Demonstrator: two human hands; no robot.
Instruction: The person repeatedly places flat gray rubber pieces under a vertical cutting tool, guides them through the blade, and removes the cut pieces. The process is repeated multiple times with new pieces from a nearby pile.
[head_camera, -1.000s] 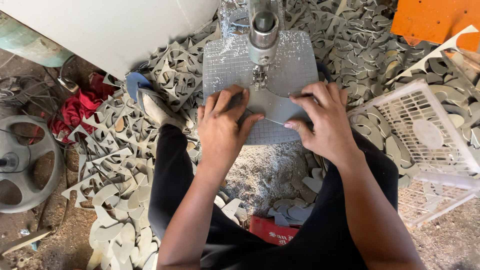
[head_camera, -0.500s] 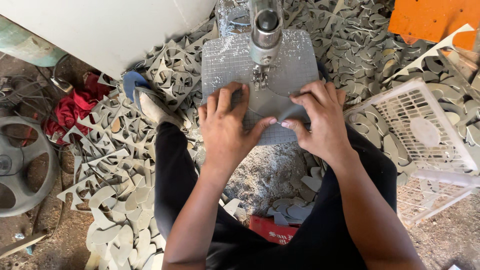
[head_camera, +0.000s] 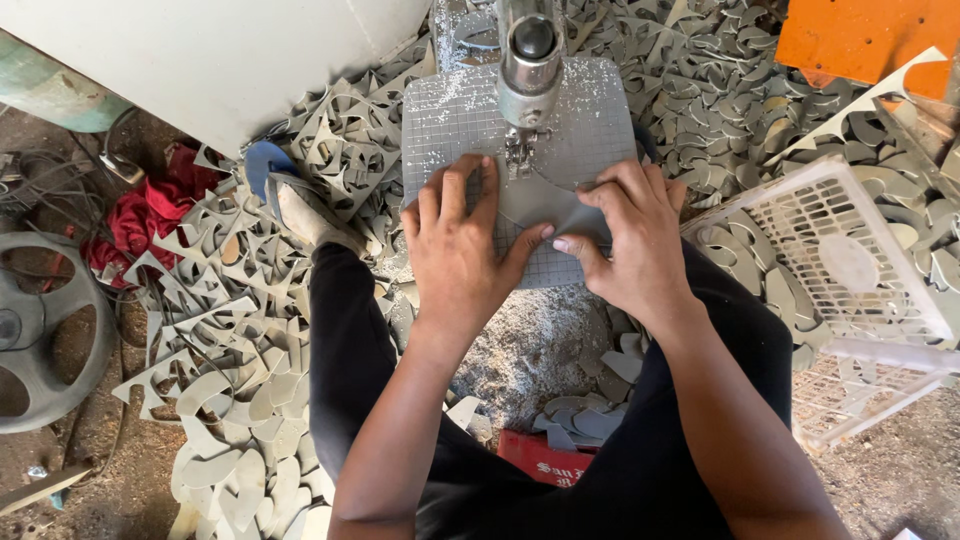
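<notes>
My left hand (head_camera: 458, 248) lies flat on a grey sheet piece (head_camera: 545, 207) that rests on the gridded grey machine table (head_camera: 450, 120). My right hand (head_camera: 628, 238) pinches the right edge of the same piece with fingers and thumb. The piece sits just below the machine's metal cutting head (head_camera: 527, 60), whose tip (head_camera: 518, 150) meets the sheet between my two hands. Pale dust and chips cover the table.
Heaps of grey cut-out offcuts (head_camera: 250, 300) surround my legs and foot (head_camera: 305, 215). A white plastic crate (head_camera: 850, 270) stands at the right, an orange panel (head_camera: 870, 40) behind it. A grey wheel (head_camera: 40, 330), red cloth (head_camera: 140, 215) and a white drum (head_camera: 230, 50) lie left.
Both hands have pushed the grey piece further up the table toward the cutting head; the left hand now lies nearer the tip.
</notes>
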